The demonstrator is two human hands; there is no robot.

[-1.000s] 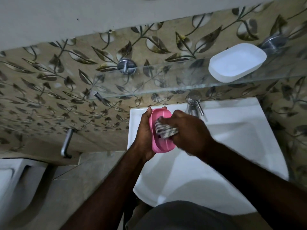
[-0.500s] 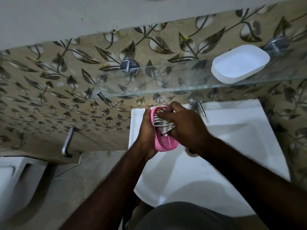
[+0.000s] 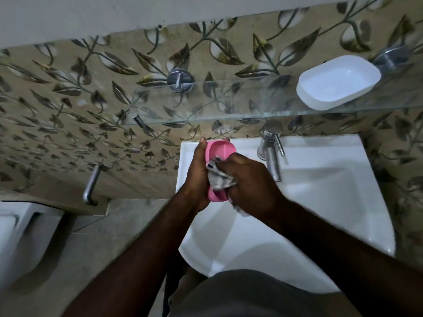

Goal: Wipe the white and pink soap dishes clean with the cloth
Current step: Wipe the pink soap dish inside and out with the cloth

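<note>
My left hand (image 3: 198, 175) grips the pink soap dish (image 3: 219, 150) from its left side and holds it tilted on edge over the left part of the white basin (image 3: 320, 202). My right hand (image 3: 249, 181) holds a crumpled grey-and-white cloth (image 3: 218, 178) and presses it into the lower half of the pink dish. The dish's upper end shows bare above the cloth. The white soap dish (image 3: 338, 82) sits upright and empty at the right end of the glass shelf (image 3: 229, 104), apart from both hands.
A chrome tap (image 3: 271, 152) stands at the back of the basin, just right of my right hand. The shelf hangs on two metal brackets (image 3: 179, 80) against leaf-patterned wall tiles. A chrome bar (image 3: 91, 184) juts from the wall at left, above a white toilet (image 3: 16, 234).
My right hand has slid the cloth from the upper end of the pink dish down to its lower half. The left hand keeps its hold on the dish.
</note>
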